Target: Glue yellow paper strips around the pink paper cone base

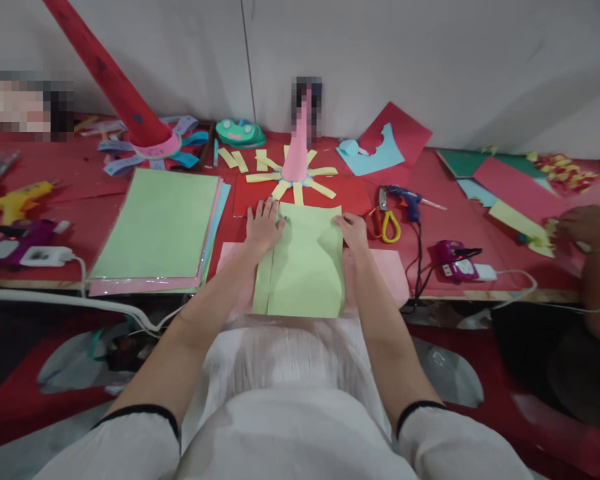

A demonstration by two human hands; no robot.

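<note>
A sheet of light green paper [307,267] lies before me at the table's front edge, with a narrow fold or overlapping strip along its left side. My left hand [264,228] rests flat on its upper left part, fingers spread. At the upper right corner, my right hand [354,232] pinches the sheet's edge, and the paper bulges slightly there. Pink paper [383,275] shows from beneath on both sides. Just beyond my hands, a pink paper cone [296,157] stands with pale yellow strips [323,187] fanned around its base, partly over a red sheet [350,192].
Scissors [391,228] and a blue glue gun [409,200] lie to the right, near a purple power adapter [453,260]. A stack of coloured paper [163,223], a red cone [113,80] and a yellow glue gun [20,201] are leftward. Another person's hand [587,225] works at far right.
</note>
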